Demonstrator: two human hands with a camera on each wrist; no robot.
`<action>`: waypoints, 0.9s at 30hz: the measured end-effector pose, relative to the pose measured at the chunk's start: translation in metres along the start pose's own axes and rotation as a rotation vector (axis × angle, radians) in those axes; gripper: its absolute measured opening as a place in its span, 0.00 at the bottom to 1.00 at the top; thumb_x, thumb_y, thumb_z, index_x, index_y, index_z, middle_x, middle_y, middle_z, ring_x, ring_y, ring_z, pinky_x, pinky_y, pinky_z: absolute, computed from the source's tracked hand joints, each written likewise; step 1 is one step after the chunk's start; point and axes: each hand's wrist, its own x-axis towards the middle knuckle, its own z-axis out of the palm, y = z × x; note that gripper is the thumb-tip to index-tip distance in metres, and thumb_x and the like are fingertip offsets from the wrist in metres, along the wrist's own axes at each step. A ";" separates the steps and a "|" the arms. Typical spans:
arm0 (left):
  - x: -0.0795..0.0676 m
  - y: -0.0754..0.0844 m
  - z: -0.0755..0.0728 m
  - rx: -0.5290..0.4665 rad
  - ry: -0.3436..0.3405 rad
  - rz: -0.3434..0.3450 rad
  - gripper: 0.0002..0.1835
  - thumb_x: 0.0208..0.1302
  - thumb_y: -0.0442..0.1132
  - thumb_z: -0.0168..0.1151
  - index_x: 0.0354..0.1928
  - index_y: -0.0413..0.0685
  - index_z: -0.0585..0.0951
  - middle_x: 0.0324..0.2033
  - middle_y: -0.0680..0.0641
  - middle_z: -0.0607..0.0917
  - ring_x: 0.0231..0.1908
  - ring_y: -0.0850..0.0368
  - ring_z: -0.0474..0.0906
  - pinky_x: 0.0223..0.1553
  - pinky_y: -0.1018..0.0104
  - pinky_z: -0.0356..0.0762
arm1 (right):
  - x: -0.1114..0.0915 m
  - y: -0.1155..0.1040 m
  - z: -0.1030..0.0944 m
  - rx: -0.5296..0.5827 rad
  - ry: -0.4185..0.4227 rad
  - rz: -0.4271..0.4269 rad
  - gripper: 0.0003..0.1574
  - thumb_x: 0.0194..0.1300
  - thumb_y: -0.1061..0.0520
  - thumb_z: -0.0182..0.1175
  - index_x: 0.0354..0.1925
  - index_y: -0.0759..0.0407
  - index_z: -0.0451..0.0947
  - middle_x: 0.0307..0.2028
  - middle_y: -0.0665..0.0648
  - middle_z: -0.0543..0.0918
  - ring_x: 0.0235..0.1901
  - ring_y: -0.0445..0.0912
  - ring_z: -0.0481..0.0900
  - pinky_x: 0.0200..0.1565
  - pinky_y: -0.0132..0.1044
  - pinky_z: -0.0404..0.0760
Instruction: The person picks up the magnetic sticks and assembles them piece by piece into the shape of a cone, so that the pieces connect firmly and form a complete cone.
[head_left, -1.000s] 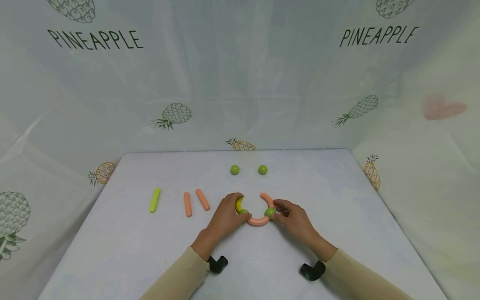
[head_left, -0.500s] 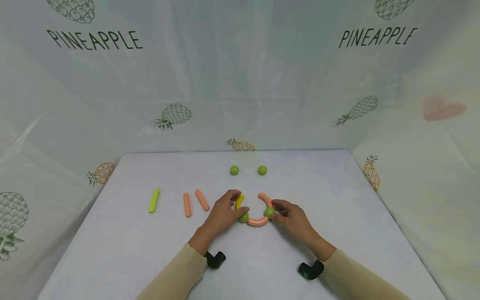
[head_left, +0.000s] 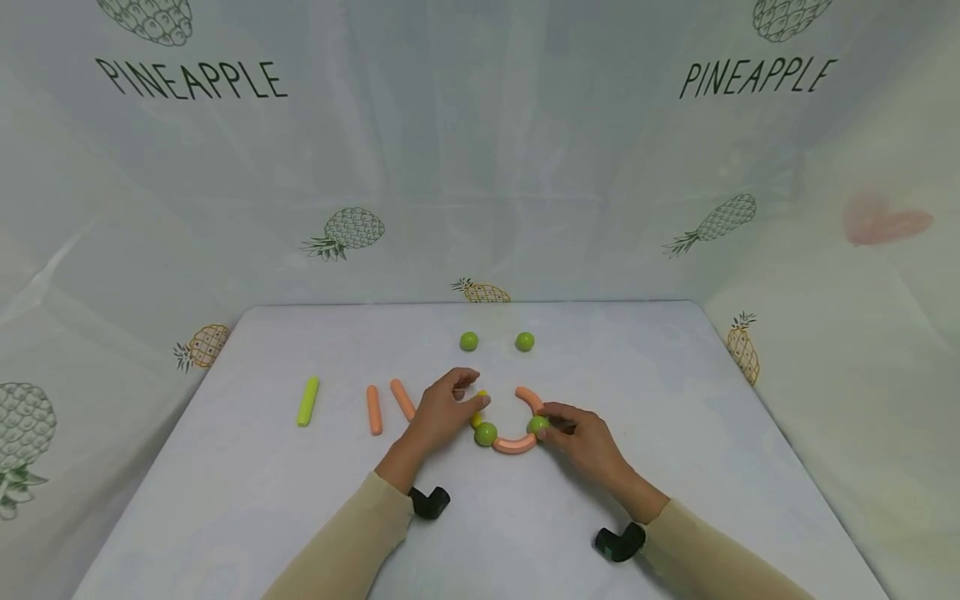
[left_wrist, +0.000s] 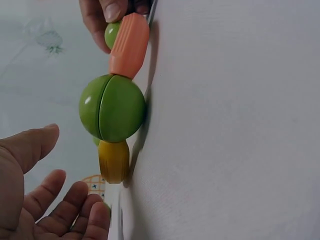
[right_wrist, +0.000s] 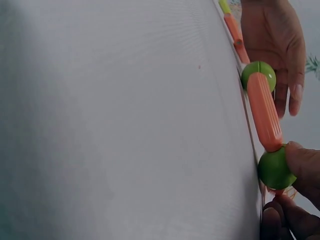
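Note:
A curved salmon-coloured stick (head_left: 514,446) joins two green balls in a U-shaped chain on the table. My right hand (head_left: 588,442) pinches the right-hand ball (right_wrist: 275,169) between thumb and fingers. Beyond that ball, another curved salmon stick (head_left: 527,397) arcs up and left. The left-hand ball (left_wrist: 120,107), with a seam round it, has a yellow curved stick (left_wrist: 114,162) at its far side. My left hand (head_left: 442,410) hovers beside the yellow stick with loosely bent fingers. Nothing is in its grasp, and it partly hides the stick in the head view.
Two loose green balls, a left one (head_left: 468,341) and a right one (head_left: 525,341), lie toward the back of the white table (head_left: 645,367). To the left are two straight salmon sticks (head_left: 375,410) and a lime-green stick (head_left: 308,402). A pineapple-print cloth (head_left: 480,167) hangs behind.
My left hand has let go of the left-hand ball and yellow stick and drawn back up and left, uncovering the ball. The right hand keeps its pinch, almost still.

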 end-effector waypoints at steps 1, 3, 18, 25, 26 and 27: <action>0.001 0.000 0.000 0.000 0.006 0.004 0.26 0.70 0.52 0.71 0.67 0.56 0.78 0.65 0.49 0.81 0.64 0.47 0.79 0.67 0.49 0.76 | 0.000 0.001 0.000 0.001 0.001 -0.005 0.24 0.66 0.54 0.75 0.60 0.55 0.86 0.52 0.55 0.89 0.45 0.45 0.86 0.49 0.40 0.84; 0.003 0.000 -0.001 -0.002 0.018 0.015 0.25 0.70 0.51 0.71 0.66 0.56 0.79 0.65 0.49 0.82 0.64 0.47 0.79 0.67 0.50 0.77 | 0.000 0.001 0.001 0.009 0.002 -0.002 0.24 0.66 0.54 0.75 0.59 0.54 0.86 0.52 0.55 0.89 0.45 0.45 0.86 0.49 0.40 0.84; 0.016 0.005 -0.010 -0.014 0.069 0.021 0.22 0.72 0.47 0.69 0.65 0.52 0.80 0.63 0.47 0.83 0.63 0.48 0.80 0.67 0.52 0.77 | 0.002 0.001 -0.004 0.003 -0.082 0.003 0.23 0.67 0.55 0.74 0.59 0.48 0.85 0.60 0.53 0.85 0.53 0.48 0.82 0.54 0.46 0.81; 0.038 0.010 -0.023 -0.040 0.126 0.040 0.23 0.72 0.42 0.70 0.66 0.46 0.80 0.63 0.44 0.83 0.66 0.47 0.78 0.68 0.53 0.76 | 0.003 0.002 -0.004 0.014 -0.079 0.016 0.22 0.66 0.56 0.74 0.58 0.48 0.86 0.61 0.54 0.85 0.52 0.47 0.82 0.53 0.44 0.81; 0.042 0.010 -0.024 -0.049 0.135 0.046 0.24 0.72 0.42 0.70 0.66 0.46 0.80 0.63 0.44 0.83 0.66 0.48 0.77 0.68 0.53 0.76 | 0.003 0.003 -0.004 0.022 -0.082 0.020 0.22 0.67 0.56 0.74 0.58 0.48 0.86 0.61 0.53 0.85 0.51 0.47 0.82 0.53 0.44 0.81; 0.046 0.009 -0.026 -0.056 0.141 0.050 0.24 0.71 0.42 0.71 0.66 0.45 0.79 0.64 0.43 0.83 0.66 0.48 0.77 0.68 0.53 0.76 | 0.003 0.003 -0.003 0.029 -0.085 0.022 0.21 0.67 0.56 0.74 0.58 0.48 0.86 0.61 0.53 0.85 0.51 0.47 0.82 0.53 0.44 0.81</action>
